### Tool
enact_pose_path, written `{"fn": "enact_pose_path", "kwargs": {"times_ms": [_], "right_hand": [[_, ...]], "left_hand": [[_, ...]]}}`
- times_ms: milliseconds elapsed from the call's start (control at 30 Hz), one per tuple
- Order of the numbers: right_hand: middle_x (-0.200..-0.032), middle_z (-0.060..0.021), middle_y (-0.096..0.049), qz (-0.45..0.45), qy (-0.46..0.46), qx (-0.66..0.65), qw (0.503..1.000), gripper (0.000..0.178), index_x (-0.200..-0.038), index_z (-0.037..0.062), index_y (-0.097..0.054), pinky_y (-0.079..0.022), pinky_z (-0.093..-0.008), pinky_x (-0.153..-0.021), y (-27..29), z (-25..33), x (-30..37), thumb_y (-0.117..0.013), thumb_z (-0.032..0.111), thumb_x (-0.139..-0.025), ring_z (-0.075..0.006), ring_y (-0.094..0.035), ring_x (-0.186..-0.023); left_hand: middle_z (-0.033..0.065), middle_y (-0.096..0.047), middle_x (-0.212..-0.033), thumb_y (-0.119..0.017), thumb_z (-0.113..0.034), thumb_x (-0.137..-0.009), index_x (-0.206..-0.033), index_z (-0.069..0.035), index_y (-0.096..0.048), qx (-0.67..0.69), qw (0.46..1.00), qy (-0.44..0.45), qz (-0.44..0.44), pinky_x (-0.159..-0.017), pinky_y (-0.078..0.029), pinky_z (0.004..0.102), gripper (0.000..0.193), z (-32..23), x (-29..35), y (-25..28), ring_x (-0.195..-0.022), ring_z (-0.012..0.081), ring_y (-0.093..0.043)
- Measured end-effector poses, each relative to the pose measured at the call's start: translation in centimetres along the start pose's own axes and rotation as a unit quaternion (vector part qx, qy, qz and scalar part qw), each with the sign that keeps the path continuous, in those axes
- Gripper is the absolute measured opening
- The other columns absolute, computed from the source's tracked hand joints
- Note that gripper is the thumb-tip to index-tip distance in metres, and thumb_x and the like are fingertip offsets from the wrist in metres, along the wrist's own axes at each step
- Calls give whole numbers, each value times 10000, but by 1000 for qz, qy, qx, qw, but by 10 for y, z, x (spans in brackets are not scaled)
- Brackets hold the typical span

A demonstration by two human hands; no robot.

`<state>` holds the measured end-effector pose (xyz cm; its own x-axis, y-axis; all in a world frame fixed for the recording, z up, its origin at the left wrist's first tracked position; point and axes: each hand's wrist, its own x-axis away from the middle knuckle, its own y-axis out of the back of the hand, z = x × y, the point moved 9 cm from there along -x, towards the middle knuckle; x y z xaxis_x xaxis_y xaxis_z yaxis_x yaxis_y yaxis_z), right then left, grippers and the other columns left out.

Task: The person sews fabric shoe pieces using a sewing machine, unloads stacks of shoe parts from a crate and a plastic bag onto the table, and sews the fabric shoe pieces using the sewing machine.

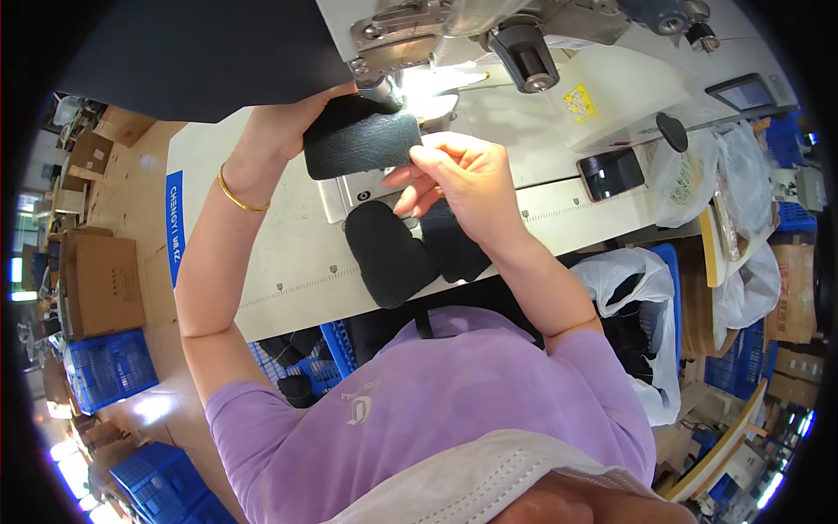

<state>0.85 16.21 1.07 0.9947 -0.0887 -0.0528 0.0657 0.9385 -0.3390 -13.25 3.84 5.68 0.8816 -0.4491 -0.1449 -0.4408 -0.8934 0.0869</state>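
Black ribbed fabric piece (360, 144) sits just below the sewing machine head (410, 39), held taut at both ends, evidently so that its edge meets the needle area squarely. Left hand (279, 131) grips the far end, fingers closed on the fabric. Right hand (463, 179) pinches the near corner between thumb and forefinger (428, 157). Two further black pieces (388, 253) rest on the white surface (288, 279), within reach beneath the right hand; a third may be hidden. One gold bangle (236, 199) encircles the left wrist.

black fabric piece (362, 144), gold bangle (237, 198), lilac shirt (436, 410).
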Motion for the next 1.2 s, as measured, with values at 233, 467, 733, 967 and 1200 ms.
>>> {"fn": "enact_pose_path", "kwargs": {"times_ms": [233, 467, 733, 967, 1200], "right_hand": [[-782, -154, -707, 21, 8, -10, 1000, 186, -843, -43, -606, -509, -226, -473, -1, -1, -3, -530, 92, -946, -143, -658, -546], [-731, -130, -698, 5, 25, -19, 999, 203, -813, -28, -603, -463, -216, -432, -7, 3, -1, -527, 103, -948, -118, -617, -493], [-757, -148, -703, -7, 24, -14, 1000, 221, -897, -45, -640, -468, -220, -437, -3, 1, -10, -535, 139, -961, -131, -602, -489], [-738, -143, -700, -8, 6, -17, 1000, 204, -896, -36, -650, -453, -214, -423, -4, -2, -6, -562, 140, -946, -116, -612, -483], [-742, -132, -703, 23, 3, 10, 1000, 210, -955, -38, -669, -456, -210, -428, -10, -4, 1, -573, 148, -947, -113, -614, -491]], "left_hand": [[122, -644, -848, -711, -33, -722, -896, -10, -687, -343, 815, -447, -136, -744, -543, 337, 177, -66, 94, -17, -785, 255, -634], [97, -679, -916, -704, -39, -623, -932, 9, -713, -468, 629, -619, -42, -772, -587, 358, 313, -46, 131, -59, -894, 257, -663], [102, -691, -960, -659, -54, -587, -921, 29, -703, -461, 629, -624, -39, -747, -599, 337, 347, -48, 122, -63, -928, 245, -660], [105, -700, -979, -653, -44, -596, -906, 29, -702, -471, 651, -594, -48, -753, -568, 343, 322, -53, 114, -63, -915, 254, -671], [96, -690, -951, -635, -3, -585, -899, 19, -692, -494, 652, -570, -78, -721, -556, 333, 320, -54, 108, -67, -937, 237, -658]]}}
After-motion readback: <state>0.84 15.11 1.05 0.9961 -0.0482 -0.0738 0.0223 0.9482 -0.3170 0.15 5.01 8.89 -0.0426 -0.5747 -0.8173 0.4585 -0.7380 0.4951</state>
